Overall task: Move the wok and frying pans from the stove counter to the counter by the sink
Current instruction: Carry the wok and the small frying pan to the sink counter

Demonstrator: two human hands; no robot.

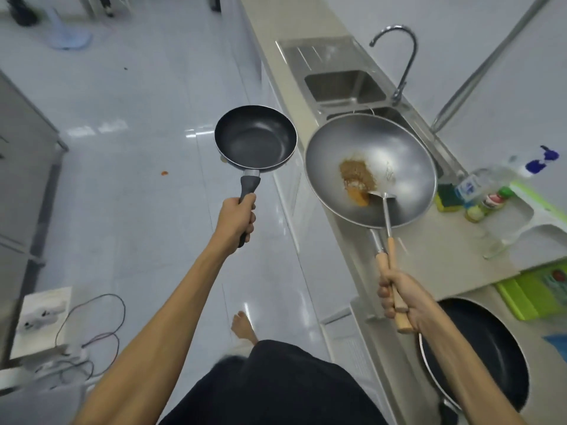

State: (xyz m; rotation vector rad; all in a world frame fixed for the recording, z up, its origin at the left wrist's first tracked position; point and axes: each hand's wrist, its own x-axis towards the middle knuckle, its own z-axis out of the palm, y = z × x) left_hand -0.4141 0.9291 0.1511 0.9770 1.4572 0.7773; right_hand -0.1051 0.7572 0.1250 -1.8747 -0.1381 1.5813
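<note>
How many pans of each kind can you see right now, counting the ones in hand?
Steel wok: 1, in the right hand
Small black frying pan: 1, in the left hand
Large dark pan on the counter: 1
Total: 3

Both my arms were stretched forward. Left hand (236,220) was fisted around a handle, forearm running from 7 o'clock toward 12. Right hand (399,297) was clenched likewise, knuckles left, forearm coming in from 5 o'clock.
</note>
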